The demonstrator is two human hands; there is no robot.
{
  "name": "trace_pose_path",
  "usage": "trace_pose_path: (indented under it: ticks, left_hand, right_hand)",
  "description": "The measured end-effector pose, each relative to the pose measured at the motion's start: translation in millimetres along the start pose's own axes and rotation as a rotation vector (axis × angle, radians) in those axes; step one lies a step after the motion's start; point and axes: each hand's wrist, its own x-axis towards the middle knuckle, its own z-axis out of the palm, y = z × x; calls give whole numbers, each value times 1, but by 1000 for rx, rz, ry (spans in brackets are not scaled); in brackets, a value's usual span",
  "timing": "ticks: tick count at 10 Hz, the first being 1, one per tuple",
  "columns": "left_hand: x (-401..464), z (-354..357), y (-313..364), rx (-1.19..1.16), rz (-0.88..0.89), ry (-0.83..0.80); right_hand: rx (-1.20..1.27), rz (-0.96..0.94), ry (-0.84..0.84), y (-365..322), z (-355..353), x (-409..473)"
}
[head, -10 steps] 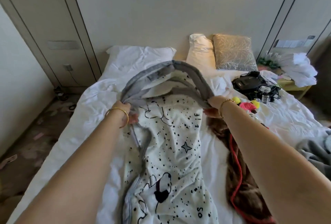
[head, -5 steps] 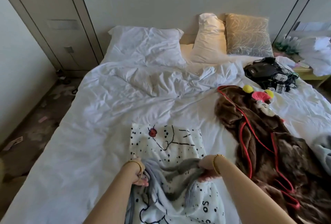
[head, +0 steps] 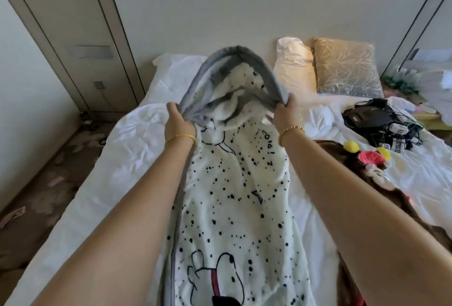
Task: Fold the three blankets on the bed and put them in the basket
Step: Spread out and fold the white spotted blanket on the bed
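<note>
A white blanket (head: 234,207) with black spots, a cartoon dog and a grey edge hangs stretched out in front of me over the bed (head: 127,158). My left hand (head: 177,122) grips its grey edge on the left, and my right hand (head: 283,112) grips the edge on the right, both raised at arm's length. The grey edge arches up between them. A brown blanket (head: 381,183) with red trim and a cartoon face lies crumpled on the bed to the right. No basket is in view.
White pillows (head: 176,70), a cream pillow (head: 293,65) and a gold cushion (head: 347,68) lean at the headboard. A black bag with tangled cables (head: 381,122) lies at the bed's right side. Bare floor with litter (head: 49,183) runs along the left.
Half a second ago both hands held the bunched blanket low near the foot of the bed. They have since swung it up and forward, so it hangs stretched out in front of me.
</note>
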Motion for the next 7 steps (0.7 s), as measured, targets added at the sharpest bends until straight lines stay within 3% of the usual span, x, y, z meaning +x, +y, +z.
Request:
trace_pose_path:
  ticks: [1, 2, 3, 4, 5, 6, 7]
  left_hand:
    - [-38, 13, -58, 226, -141, -178]
    - [-98, 31, -138, 646, -267, -732]
    - [-162, 33, -203, 857, -348, -973]
    - [-185, 35, -220, 699, -539, -893]
    - [-156, 46, -196, 507, -659, -950]
    - [-78, 39, -105, -165, -661, -359]
    - [-19, 7, -20, -351, -246, 63]
  right_hand:
    - [-228, 340, -13, 75, -22, -32]
    - [-557, 864, -286, 159, -59, -94]
    - [-830, 1149, -599, 214, -87, -147]
    - [-850, 1301, -764, 229, -89, -153]
    - [-802, 1020, -682, 211, -73, -126]
    - [-463, 507, -293, 113, -29, -66]
    - [235, 176, -7, 20, -10, -17]
